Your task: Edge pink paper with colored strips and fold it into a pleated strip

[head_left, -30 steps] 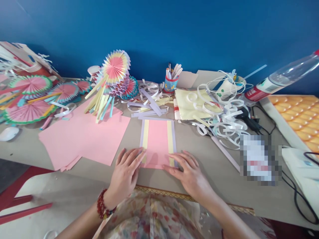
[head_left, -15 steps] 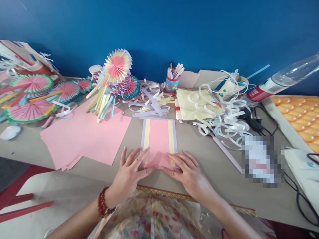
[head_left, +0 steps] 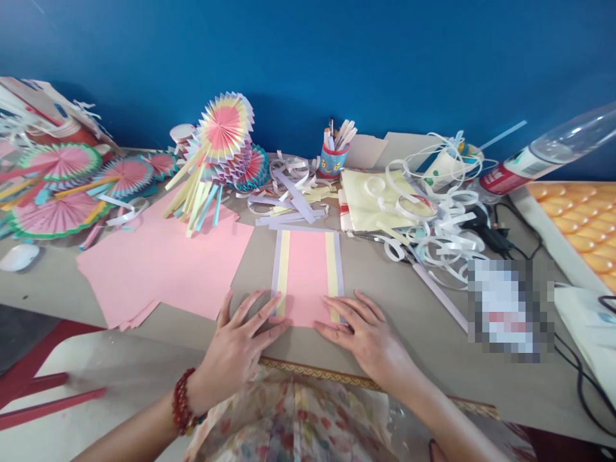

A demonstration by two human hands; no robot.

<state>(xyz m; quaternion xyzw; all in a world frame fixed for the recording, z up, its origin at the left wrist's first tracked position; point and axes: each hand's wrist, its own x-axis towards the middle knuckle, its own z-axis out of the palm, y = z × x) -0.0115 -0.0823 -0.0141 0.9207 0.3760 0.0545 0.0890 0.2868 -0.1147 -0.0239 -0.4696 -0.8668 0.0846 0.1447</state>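
A pink paper sheet (head_left: 307, 273) with yellow and lilac strips along both long sides lies flat on the grey table (head_left: 409, 321) in front of me. My left hand (head_left: 238, 346) rests with spread fingers on the sheet's near left corner. My right hand (head_left: 363, 330) lies flat with fingers stretched on the near right corner. Both hands press the near edge down and hold nothing.
A stack of plain pink sheets (head_left: 163, 266) lies to the left. Folded paper fans (head_left: 58, 186) and a fan tower (head_left: 224, 138) stand behind. A pen cup (head_left: 331, 157), cut strips (head_left: 293, 196), curled white paper rings (head_left: 433, 218), a plastic bottle (head_left: 543, 154) and cables (head_left: 577, 378) crowd the back and right.
My left hand slid slightly left and toward me along the sheet's near edge. The near end, lifted a little half a second ago, now lies flat. My right hand barely moved.
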